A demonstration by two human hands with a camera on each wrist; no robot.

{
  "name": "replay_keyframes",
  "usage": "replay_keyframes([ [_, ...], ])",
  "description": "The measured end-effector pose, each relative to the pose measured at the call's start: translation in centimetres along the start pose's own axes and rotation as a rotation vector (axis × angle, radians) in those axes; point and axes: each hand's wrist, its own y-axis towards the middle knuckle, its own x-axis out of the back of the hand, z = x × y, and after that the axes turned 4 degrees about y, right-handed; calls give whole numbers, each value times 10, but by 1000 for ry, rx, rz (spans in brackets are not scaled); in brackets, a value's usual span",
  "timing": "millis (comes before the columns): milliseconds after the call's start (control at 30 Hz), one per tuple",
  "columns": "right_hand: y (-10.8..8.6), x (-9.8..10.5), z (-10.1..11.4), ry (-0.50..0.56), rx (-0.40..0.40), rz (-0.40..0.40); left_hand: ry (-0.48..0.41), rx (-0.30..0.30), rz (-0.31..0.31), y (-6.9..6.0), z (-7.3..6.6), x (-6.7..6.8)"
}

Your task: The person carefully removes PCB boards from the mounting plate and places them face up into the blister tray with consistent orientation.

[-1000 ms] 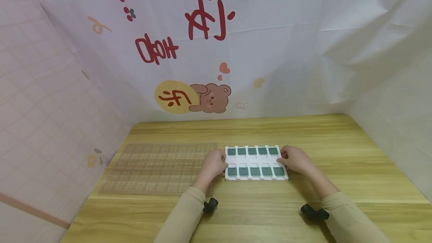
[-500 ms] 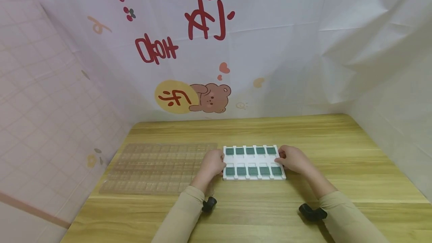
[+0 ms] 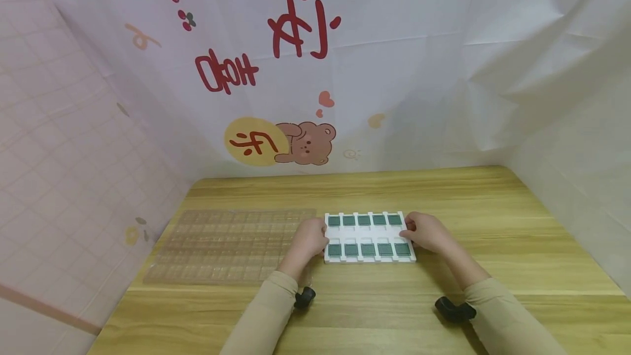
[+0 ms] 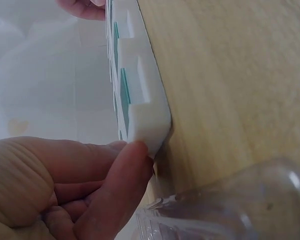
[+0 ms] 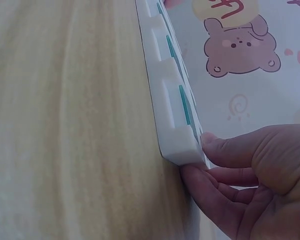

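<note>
**Midway across the desk [image 3: 365, 311], a loaded white tray [image 3: 365, 233] was gripped at both ends**

Ten green squares [image 3: 367, 250] lay in the white tray in two rows of five, so the loading looked done. Whether its whole underside touched the desk, I could not tell. The left hand [image 3: 311, 237] pinched the tray's left end between thumb and fingers; the right hand [image 3: 428, 232] pinched its right end the same way. Neither had let go, so the handling itself seemed unfinished. Beside the left hand, a clear plastic tray [image 3: 222, 245] lay toward the desk's left edge. White cloth [image 3: 419, 97] rose behind the back edge.

Compared with a second earlier, the white tray and both hands had shifted slightly left, nearer the clear plastic tray; the squares kept their slots, and both grips looked unchanged.
</note>
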Motion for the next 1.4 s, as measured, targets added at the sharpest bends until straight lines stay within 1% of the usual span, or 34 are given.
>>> replay_keyframes([
  [233, 0, 0, 0, -17, 13, -9, 14, 2, 4, 0, 0, 1],
  [433, -2, 2, -3, -24, 49, -4, 50, -15, -16, 0, 0, 0],
  [533, -4, 8, -4, -26, 94, 0, 49, -25, -23, 0, 1, 1],
  [667, -8, 19, -5, 2, 195, -1, 47, -46, -41, 0, 2, 3],
  [767, -8, 26, -7, 49, 270, 0, 78, -81, -79, 0, 2, 7],
  [900, -7, 31, -9, 78, 331, -6, 97, -92, -115, 1, -1, 12],
  [1067, -4, 31, -9, 65, 363, -26, 102, -83, -135, 2, -6, 16],
  [1233, 1, 28, -10, 26, 389, -29, 124, -116, -159, 4, -10, 19],
  [1400, 6, 24, -11, 35, 382, -3, 137, -157, -173, 6, -12, 19],
])
